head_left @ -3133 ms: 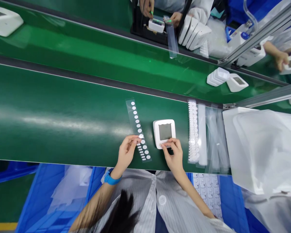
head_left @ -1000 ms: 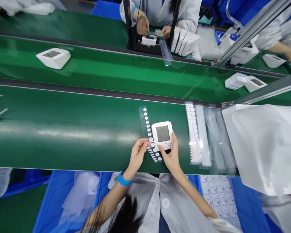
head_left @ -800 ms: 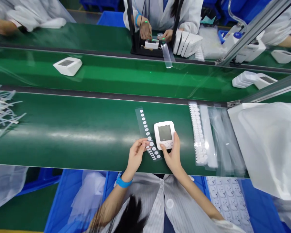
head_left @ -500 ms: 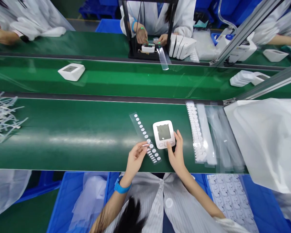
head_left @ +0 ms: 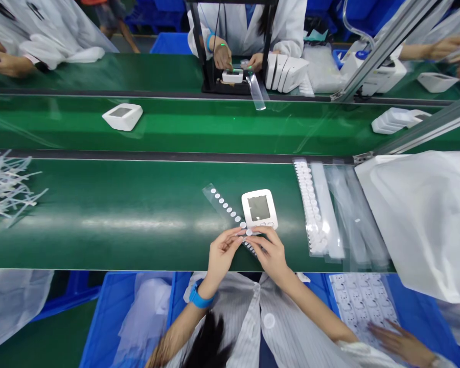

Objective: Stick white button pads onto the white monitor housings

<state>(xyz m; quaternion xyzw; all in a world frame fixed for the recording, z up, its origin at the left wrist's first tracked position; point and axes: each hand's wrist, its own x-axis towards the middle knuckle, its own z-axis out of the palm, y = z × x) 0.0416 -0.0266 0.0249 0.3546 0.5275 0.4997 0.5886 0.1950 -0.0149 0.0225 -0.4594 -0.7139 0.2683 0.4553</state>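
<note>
Green table point(head_left: 118, 245) ran under everything; on it lay the white screened device point(head_left: 259, 206), flat and face up, likely so its front could be seen. Well right of the device: bulky wrapped load point(head_left: 429, 220), probably parked there to leave elbow room. Between load and device, film strips point(head_left: 328, 214) side by side, presumably for easy picking. Well left of the device, heap of pale thin strips point(head_left: 5, 186), material unclear from where I stood. Just left of the device, dotted strip point(head_left: 225, 207) slanted, lower part under the hands, apparently to put dots within finger reach.

Device: squarish, rounded corners, grey screen point(head_left: 258, 204), small buttons along the near edge, partly covered.

Left hand point(head_left: 222, 255) and right hand point(head_left: 273, 255) came together at the device's near edge, fingertips almost meeting, seemingly for fine work; couldn't tell what either pinched, if anything. White dot point(head_left: 249, 232) showed between fingertips; loose or on its strip, unclear.
</note>
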